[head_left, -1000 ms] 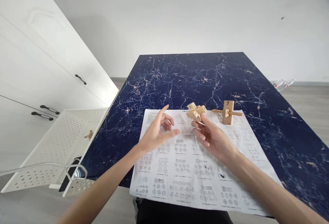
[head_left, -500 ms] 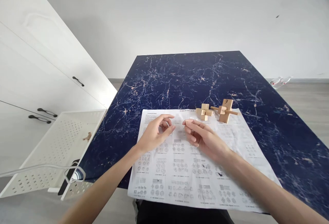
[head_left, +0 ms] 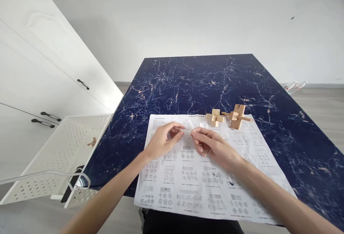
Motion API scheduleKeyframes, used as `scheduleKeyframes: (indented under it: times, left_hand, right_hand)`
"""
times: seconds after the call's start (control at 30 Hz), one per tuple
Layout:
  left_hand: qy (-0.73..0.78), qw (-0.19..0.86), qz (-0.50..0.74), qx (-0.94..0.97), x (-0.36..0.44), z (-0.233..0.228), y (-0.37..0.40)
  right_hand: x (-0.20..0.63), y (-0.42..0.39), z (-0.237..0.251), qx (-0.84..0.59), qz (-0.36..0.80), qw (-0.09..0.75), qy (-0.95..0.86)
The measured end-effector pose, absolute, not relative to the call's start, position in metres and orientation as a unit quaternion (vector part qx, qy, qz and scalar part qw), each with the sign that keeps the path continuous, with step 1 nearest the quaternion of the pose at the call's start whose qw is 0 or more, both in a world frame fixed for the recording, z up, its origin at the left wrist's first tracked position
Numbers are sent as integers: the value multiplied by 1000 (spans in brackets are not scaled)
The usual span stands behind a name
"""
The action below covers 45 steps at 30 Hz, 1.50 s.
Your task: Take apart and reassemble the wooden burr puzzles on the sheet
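Observation:
My left hand (head_left: 163, 140) rests over the printed sheet (head_left: 172, 205), its fingers loosely curved and thumb apart from them, holding nothing. Facing it across a small gap is my right hand (head_left: 215, 146), loosely curled, with no object visible in it. Just beyond the right hand, on the sheet's far edge, sits a small cross-shaped wooden burr puzzle (head_left: 215, 118). To its right stands a second wooden puzzle (head_left: 237, 117), made of an upright flat piece marked with a black figure and crossed by thin sticks. Neither hand touches the puzzles.
The sheet lies on a dark blue marbled table (head_left: 182, 83) and hangs over its near edge. At left are a white cabinet (head_left: 53, 65) and a white perforated basket (head_left: 53, 148) holding a small wooden piece (head_left: 92, 142). A pale cable (head_left: 48, 172) crosses the basket.
Both hands have dropped slightly, and the right thumb and fingers have shifted a little. The puzzles stay in place on the sheet; the view has moved slightly.

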<state>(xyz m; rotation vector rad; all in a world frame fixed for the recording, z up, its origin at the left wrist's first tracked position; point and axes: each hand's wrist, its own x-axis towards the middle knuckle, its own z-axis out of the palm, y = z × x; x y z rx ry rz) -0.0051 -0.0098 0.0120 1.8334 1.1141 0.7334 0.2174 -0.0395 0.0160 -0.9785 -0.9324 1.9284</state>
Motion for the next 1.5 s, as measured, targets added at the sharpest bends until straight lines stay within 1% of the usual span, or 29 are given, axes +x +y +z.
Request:
scheduleKeyframes:
  times: [1.5]
  left_hand:
    - [440, 414, 287, 744, -5, 14, -10]
  right_hand:
    - [218, -41, 16, -381, 763, 378, -360]
